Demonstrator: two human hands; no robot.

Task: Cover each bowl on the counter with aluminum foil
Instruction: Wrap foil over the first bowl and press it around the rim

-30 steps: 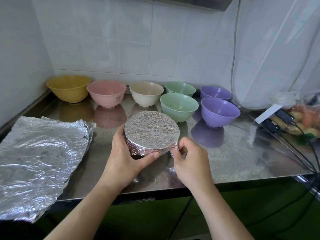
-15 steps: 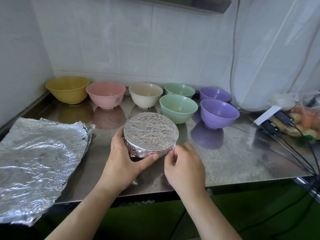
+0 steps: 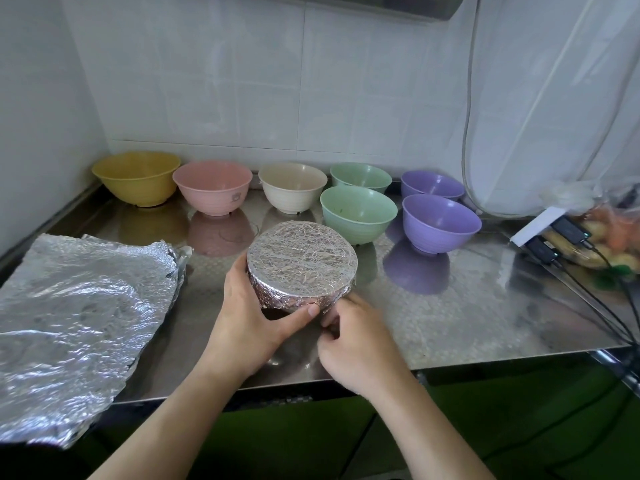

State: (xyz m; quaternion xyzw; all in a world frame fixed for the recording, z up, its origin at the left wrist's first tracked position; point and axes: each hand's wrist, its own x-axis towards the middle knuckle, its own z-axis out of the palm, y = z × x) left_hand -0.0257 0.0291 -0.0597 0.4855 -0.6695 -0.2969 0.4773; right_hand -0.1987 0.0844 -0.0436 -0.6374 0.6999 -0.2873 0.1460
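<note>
Foil-covered bowl [image 3: 302,264] near the front middle of the steel tabletop [image 3: 467,317]. Left hand [image 3: 251,313] cupped round its left side, thumb pressed along the lower foil edge. Right hand [image 3: 356,344] at its front right, grip curled and pinching the foil skirt. Behind the covered bowl, seven uncovered bowls: yellow bowl [image 3: 136,177], pink bowl [image 3: 212,187], cream bowl [image 3: 292,187], two green bowls [image 3: 358,213], two purple bowls [image 3: 440,222]. Left of it, loose foil sheet [image 3: 79,313] lying flat.
</note>
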